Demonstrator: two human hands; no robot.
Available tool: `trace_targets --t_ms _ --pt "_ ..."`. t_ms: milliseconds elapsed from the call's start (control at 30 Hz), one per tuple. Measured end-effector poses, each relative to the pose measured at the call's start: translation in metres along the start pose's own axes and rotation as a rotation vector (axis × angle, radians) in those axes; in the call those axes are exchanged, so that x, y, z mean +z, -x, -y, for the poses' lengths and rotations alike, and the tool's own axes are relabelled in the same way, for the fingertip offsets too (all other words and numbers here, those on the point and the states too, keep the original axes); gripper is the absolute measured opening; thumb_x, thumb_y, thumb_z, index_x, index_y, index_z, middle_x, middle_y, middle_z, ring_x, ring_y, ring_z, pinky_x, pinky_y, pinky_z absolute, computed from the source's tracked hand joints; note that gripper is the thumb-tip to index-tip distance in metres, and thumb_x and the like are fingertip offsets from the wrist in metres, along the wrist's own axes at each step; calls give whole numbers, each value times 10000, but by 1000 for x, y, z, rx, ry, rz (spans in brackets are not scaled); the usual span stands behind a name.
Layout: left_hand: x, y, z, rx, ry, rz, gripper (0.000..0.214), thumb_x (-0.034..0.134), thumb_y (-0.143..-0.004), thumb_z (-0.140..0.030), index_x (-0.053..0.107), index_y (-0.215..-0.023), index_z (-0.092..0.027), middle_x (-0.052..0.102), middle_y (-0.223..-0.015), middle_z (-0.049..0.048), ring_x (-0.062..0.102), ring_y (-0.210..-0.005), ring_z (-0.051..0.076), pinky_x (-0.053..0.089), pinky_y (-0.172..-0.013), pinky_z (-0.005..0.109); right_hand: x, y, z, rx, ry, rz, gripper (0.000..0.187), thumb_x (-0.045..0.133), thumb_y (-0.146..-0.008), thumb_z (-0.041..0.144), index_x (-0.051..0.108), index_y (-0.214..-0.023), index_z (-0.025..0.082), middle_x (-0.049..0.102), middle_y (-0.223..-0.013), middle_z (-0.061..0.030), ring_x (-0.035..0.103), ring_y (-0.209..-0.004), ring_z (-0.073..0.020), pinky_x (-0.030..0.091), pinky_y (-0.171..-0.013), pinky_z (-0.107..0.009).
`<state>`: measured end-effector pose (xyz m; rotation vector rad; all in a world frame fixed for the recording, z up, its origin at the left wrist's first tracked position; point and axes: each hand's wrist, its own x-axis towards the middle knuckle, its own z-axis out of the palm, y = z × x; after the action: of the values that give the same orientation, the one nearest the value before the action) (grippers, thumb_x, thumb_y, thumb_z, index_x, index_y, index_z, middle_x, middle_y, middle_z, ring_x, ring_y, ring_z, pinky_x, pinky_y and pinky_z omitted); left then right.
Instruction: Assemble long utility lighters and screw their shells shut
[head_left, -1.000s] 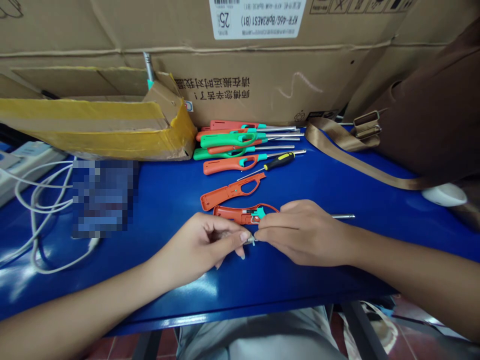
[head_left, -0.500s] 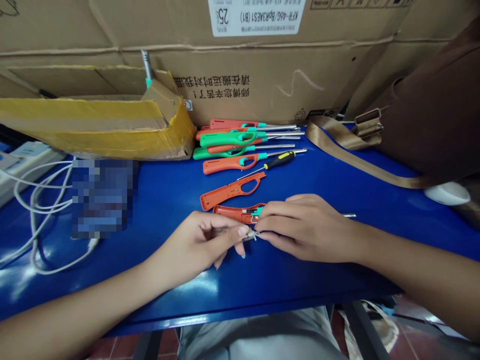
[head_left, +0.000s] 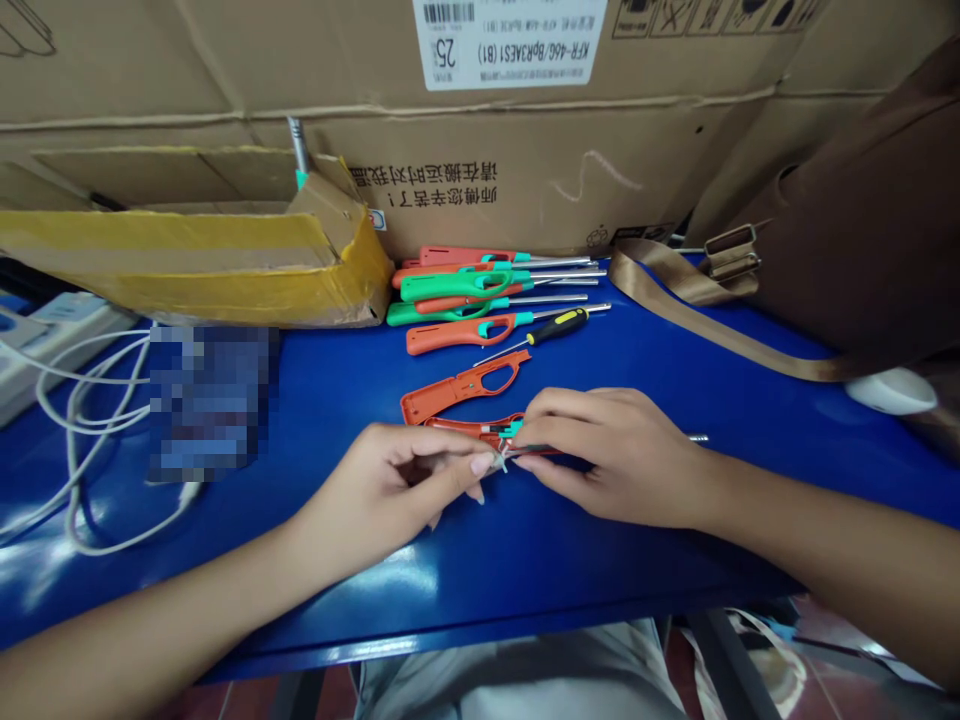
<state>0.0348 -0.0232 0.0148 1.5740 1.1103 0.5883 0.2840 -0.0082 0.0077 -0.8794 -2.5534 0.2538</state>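
Note:
Over the blue table, my left hand (head_left: 416, 475) pinches a small pale part (head_left: 502, 461) between thumb and fingers. A thin whitish tube or wire shows at the part's tip; the rest is hidden in the hand. Close against that tip are the bent fingers of my right hand (head_left: 619, 455), closed on something too small to make out. Just behind both hands lies an opened orange lighter body (head_left: 457, 428) with a teal trigger piece, partly covered by my right hand. Farther back rests a loose orange half shell (head_left: 439, 400), beside a black-and-yellow screwdriver (head_left: 561, 327).
Several long-nosed lighters (head_left: 457, 335) in orange and green are piled toward the back. A yellow-taped carton (head_left: 262, 295) stands at left, near white cables (head_left: 71, 450). A large cardboard box (head_left: 540, 140) closes off the back. Right: tan strap (head_left: 712, 335), white mouse (head_left: 891, 390).
My right fingers have shifted slightly at the small part's tip, and the part has turned a little in my left hand. The view has tilted up slightly.

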Motion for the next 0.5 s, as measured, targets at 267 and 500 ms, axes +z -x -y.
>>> trace_targets --t_ms 267,500 --pt "-21 -14 15 411 -482 -138 199 647 -986 -317 814 -996 -209 793 -931 53 659 -858 186 513 -782 291 -7 -3 -9 87 64 110 220 639 -978 397 678 -1127 240 689 -1132 -24 671 -933 -175 448 -698 -295" --pt "-24 -16 20 421 -557 -141 188 625 -994 -289 786 -1028 -198 788 -967 55 654 -892 191 513 -810 302 -5 -1 -11 59 107 265 259 600 -1007 372 653 -1221 235 704 -1089 -34 693 -939 -216 473 -726 -335"
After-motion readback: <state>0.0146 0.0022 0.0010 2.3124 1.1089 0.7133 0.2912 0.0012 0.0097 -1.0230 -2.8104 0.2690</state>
